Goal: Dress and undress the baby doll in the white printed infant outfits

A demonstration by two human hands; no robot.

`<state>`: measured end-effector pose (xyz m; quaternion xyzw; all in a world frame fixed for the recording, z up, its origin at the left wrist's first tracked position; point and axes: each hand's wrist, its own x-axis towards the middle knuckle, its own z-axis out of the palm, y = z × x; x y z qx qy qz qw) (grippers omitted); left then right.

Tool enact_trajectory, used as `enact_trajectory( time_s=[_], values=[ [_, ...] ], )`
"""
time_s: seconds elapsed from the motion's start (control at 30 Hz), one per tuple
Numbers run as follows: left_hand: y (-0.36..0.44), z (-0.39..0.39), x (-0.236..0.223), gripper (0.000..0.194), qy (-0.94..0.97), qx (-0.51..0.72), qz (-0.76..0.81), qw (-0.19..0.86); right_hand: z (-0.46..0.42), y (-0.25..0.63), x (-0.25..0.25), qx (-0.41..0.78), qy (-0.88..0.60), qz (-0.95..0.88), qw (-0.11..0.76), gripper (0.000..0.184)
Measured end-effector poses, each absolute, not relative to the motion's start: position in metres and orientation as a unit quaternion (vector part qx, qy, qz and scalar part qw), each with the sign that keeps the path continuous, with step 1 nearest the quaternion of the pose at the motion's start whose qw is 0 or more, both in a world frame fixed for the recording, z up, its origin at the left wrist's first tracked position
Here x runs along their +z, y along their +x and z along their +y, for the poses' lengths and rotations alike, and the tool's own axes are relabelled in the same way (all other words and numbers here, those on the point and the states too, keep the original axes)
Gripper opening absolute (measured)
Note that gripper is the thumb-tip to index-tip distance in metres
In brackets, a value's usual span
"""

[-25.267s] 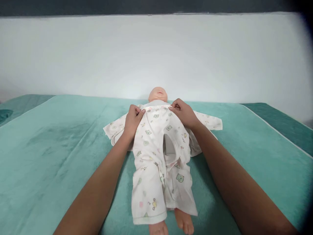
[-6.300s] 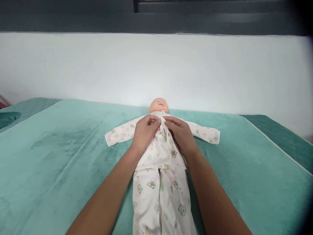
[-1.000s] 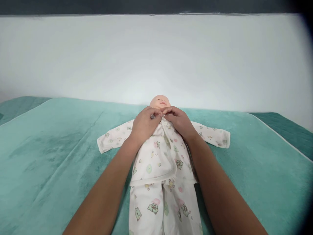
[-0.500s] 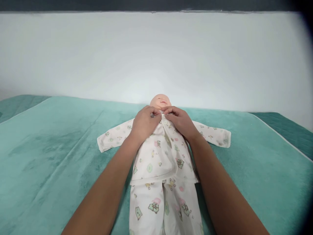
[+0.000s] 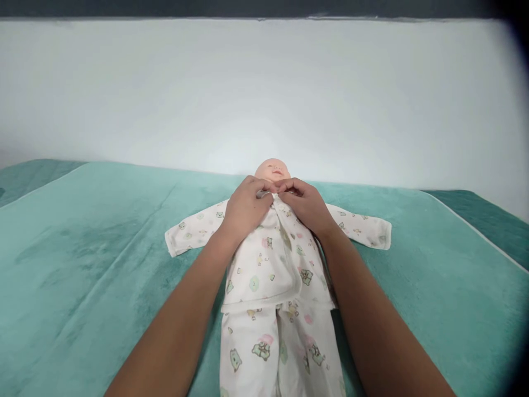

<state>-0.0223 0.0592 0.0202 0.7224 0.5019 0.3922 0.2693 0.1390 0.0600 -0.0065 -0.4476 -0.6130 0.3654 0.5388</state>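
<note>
A baby doll lies on its back, head toward the wall, its arms stretched out to both sides. It wears a white pajama top with a bear print and matching pajama pants. At the top's neckline, just under the doll's chin, my left hand pinches the left side of the collar. My right hand pinches the collar's right side, fingertips close against those of the left. The front of the top hangs partly apart below the hands. Whatever fastener lies between my fingertips is too small to make out.
Under the doll spreads a teal plush blanket. A darker green quilted cover shows past its edges on both sides. Behind the doll's head rises a white wall with a dark band along the top.
My fingertips have shifted slightly at the collar and come a little closer together. The doll and its clothes look almost the same.
</note>
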Motion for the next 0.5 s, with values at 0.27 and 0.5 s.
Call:
enact_trajectory(
  time_s=[0.27, 0.5],
  values=[
    [-0.0197, 0.0611, 0.0187, 0.014, 0.715, 0.399, 0.521, 0.240, 0.0608, 0.1389, -0.0093, 0.298, -0.431, -0.652, 0.548, 0.007],
    [-0.0202, 0.0643, 0.0186, 0.013, 0.697, 0.402, 0.539, 0.247, 0.0606, 0.1354, -0.0111, 0.213, -0.420, -0.662, 0.583, 0.023]
  ],
)
